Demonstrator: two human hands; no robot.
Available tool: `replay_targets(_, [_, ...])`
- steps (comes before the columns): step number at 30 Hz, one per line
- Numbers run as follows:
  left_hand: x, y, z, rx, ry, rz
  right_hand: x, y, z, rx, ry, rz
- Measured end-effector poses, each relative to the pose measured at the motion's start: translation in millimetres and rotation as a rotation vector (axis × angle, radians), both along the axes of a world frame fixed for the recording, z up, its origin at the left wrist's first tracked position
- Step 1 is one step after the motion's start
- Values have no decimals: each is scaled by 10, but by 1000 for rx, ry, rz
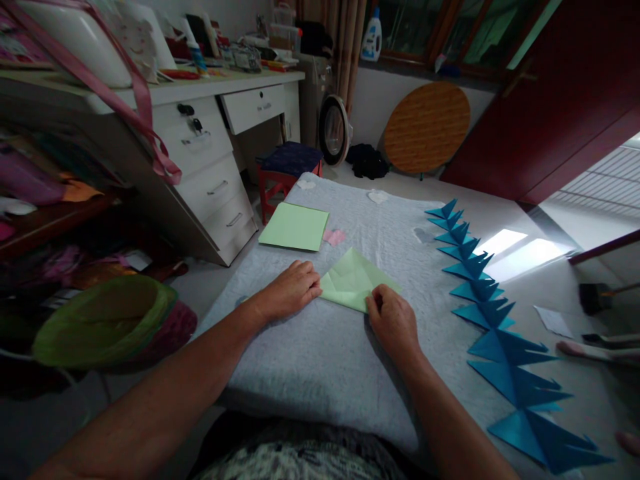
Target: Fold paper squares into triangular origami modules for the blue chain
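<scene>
A light green sheet of origami paper (350, 277), folded into a triangle with crease lines, lies on the grey cloth-covered table (320, 360). At its left corner my left hand (296, 288) is closed, the fingertips gripping the paper. My right hand (393, 317) pinches the near edge toward the right, thumb and forefinger together. Behind my left hand rests a stack of flat green paper squares (295, 227). Along the table's right side runs a row of several folded blue paper cranes (483, 290), their wings spread.
To the left stand a white desk (200, 160) with drawers and a green-lined bin (105, 327). A red stool (287, 167) touches the area behind the table. Farther back are a washing machine (333, 130) with its door ajar and a round wooden tabletop (427, 127).
</scene>
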State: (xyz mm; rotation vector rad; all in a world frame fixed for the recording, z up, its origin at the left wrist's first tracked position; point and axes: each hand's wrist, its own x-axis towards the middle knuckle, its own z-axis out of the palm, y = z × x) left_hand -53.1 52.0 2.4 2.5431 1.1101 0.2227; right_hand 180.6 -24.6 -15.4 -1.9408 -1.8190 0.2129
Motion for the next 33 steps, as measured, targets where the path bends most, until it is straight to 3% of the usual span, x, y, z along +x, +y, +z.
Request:
replay_targets(5, [132, -246, 53, 241, 29, 98, -1, 0, 6, 3, -9, 8])
replay_targets(11, [315, -771, -59, 369, -6, -204, 2, 2, 3, 15, -15, 18])
replay_targets(17, [318, -874, -193, 233, 29, -183, 13, 10, 7, 7, -6, 21])
replay_targets(27, [250, -890, -186, 65, 95, -98, 15, 19, 1, 13, -45, 28])
replay_targets(33, [239, -911, -188, 88, 117, -49, 27, 18, -8, 6, -25, 33])
